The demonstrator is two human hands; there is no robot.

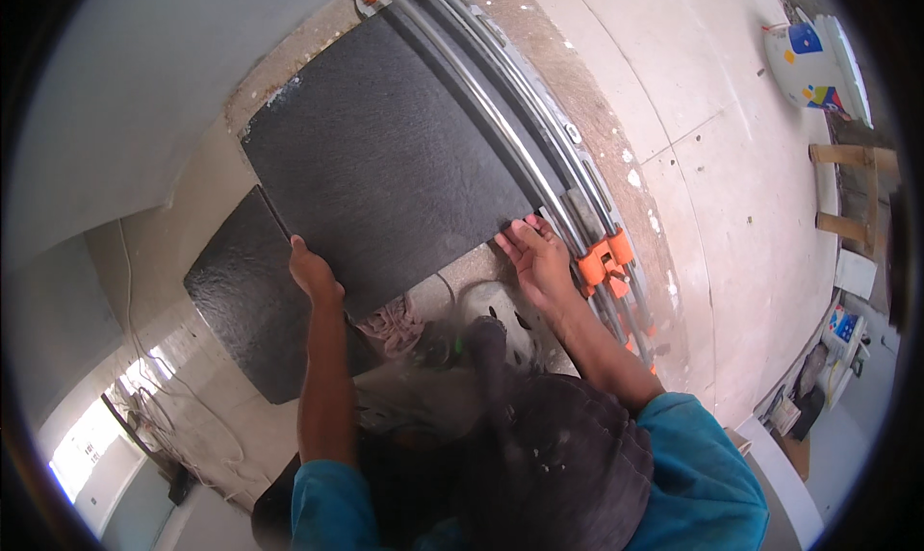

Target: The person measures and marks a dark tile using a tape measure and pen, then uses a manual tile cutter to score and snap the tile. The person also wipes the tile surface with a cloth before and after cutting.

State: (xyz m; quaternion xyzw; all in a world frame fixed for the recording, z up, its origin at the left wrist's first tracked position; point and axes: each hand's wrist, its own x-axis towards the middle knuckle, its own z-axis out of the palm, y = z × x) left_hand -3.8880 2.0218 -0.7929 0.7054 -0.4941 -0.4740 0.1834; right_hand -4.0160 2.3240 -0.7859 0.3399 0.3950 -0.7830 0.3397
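Note:
A large dark grey tile (pixel 366 147) with a rough, slate-like face lies on the floor along the left side of a rail tile cutter (pixel 472 84). Beside its lower left edge is a smaller dark piece of tile (pixel 255 301), a thin gap running between them. My left hand (pixel 316 272) grips the large tile's near left corner, thumb on the edge. At the near right corner, close to the rails, the bent fingers of my right hand (pixel 539 257) hold the same tile; its underside is hidden. An orange carriage (pixel 604 262) sits on the rails just right of that hand.
A crumpled pinkish cloth (pixel 393 325) lies between my arms, near a pale perforated object (pixel 496 310). At the far right are a white bucket (pixel 818 70) and a wooden frame (pixel 857 195). Cables (pixel 183 397) trail over the floor at left, below a wall (pixel 115 128).

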